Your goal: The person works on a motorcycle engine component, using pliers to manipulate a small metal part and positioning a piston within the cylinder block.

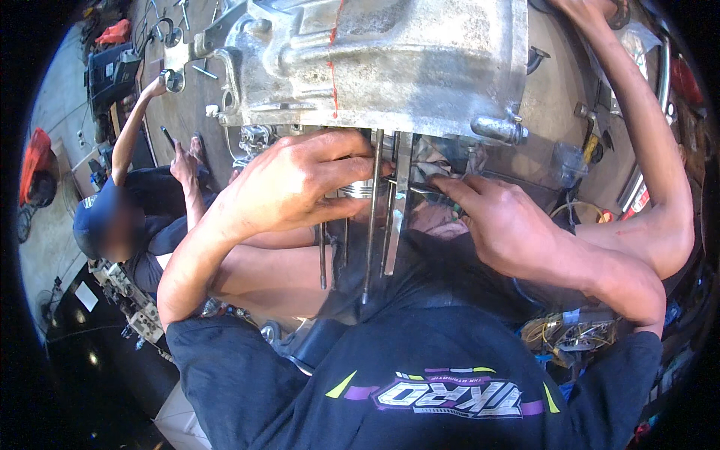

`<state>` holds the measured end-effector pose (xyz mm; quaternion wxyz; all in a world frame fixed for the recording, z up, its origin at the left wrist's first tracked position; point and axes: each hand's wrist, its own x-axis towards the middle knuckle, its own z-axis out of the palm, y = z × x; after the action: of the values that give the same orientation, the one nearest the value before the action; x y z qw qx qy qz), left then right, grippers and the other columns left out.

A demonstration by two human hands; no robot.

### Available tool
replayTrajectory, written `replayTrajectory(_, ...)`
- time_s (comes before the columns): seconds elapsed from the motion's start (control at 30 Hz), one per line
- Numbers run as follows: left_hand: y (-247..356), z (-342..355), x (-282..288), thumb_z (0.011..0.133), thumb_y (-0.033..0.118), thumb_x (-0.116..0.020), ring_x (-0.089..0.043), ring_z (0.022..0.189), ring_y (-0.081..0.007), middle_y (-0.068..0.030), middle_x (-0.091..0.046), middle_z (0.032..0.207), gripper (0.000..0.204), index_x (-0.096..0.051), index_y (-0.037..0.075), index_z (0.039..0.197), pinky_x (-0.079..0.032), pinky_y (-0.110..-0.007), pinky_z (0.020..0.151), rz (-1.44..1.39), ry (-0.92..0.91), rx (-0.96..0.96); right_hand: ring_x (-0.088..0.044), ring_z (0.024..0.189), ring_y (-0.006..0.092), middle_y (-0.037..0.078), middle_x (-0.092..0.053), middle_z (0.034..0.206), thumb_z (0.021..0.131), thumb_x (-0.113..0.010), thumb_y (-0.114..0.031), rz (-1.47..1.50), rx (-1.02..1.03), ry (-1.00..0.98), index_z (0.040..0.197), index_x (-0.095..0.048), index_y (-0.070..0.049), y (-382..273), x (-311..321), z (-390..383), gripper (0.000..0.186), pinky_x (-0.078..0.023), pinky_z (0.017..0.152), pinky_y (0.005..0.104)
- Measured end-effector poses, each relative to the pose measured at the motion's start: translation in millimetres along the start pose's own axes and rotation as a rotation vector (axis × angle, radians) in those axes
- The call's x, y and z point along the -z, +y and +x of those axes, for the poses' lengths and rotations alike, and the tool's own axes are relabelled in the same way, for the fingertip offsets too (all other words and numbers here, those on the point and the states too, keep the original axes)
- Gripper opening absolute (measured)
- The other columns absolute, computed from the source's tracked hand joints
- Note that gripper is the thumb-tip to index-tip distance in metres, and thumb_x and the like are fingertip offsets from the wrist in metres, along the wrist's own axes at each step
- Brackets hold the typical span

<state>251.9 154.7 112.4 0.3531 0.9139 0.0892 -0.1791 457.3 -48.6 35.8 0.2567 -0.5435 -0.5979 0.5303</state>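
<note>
A big cast-metal engine casing [420,67] with a red line down it fills the top middle. Long thin metal studs [367,247] and a flat metal bar [396,240] hang below its lower edge. My left hand [300,180] reaches in under the casing from the left, fingers closed around a shiny ringed piston [355,189] behind the studs. From the right, my right hand [510,221] pinches a thin metal tool [426,187] that points at the flat bar and piston. Its tip is hidden among the studs.
At the left sits another person [142,217] in a dark cap, one hand at a metal part with a ring [174,78], the other holding a dark slim object [167,136]. My bare legs flank the work. Wires [555,330] and a clear plastic cup [568,165] lie right.
</note>
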Motion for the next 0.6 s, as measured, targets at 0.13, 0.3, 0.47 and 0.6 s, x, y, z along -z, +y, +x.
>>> replayTrajectory(0.13,1.1,-0.6,-1.2,0.067,0.014,-0.084,-0.067,0.091,-0.0321,-0.0122,-0.065,0.107,0.035,-0.068,0.006,0.097,-0.056,-0.041,0.074,0.007,-0.015,0.016,-0.066,0.084,0.0421,0.024,-0.062,0.097,0.080,-0.061,-0.006,-0.249,0.028,0.070,0.131,-0.056,0.000,-9.2,3.5,-2.6,0.052,-0.057,0.074,0.0487)
replayTrajectory(0.3,9.8,-0.4,-3.4,0.066,0.013,-0.084,-0.068,0.092,-0.0310,-0.0118,-0.066,0.107,0.036,-0.069,0.006,0.098,-0.057,-0.040,0.073,0.113,0.043,0.013,-0.064,0.090,0.0328,0.016,-0.061,0.098,0.077,-0.064,-0.015,-0.610,0.108,0.205,0.134,-0.057,-0.006,-10.2,-1.1,-4.9,0.058,-0.057,0.070,0.0410)
replayTrajectory(0.47,14.8,-0.5,-3.6,0.067,0.016,-0.084,-0.069,0.088,-0.0300,-0.0104,-0.066,0.106,0.036,-0.069,0.006,0.099,-0.058,-0.039,0.071,0.183,0.014,0.061,-0.063,0.091,0.0308,0.014,-0.061,0.099,0.077,-0.065,-0.019,-0.677,0.103,0.240,0.133,-0.060,-0.009,-8.9,-1.6,-4.8,0.057,-0.055,0.072,0.0394)
replayTrajectory(0.6,13.3,1.6,-0.8,0.062,0.015,-0.086,-0.070,0.082,-0.0291,-0.0109,-0.067,0.101,0.035,-0.069,0.006,0.091,-0.057,-0.038,0.066,0.184,0.021,0.043,-0.063,0.089,0.0298,0.013,-0.060,0.096,0.077,-0.065,-0.019,-0.680,0.085,0.223,0.132,-0.061,-0.012,-2.3,5.4,-3.5,0.055,-0.053,0.069,0.0377)
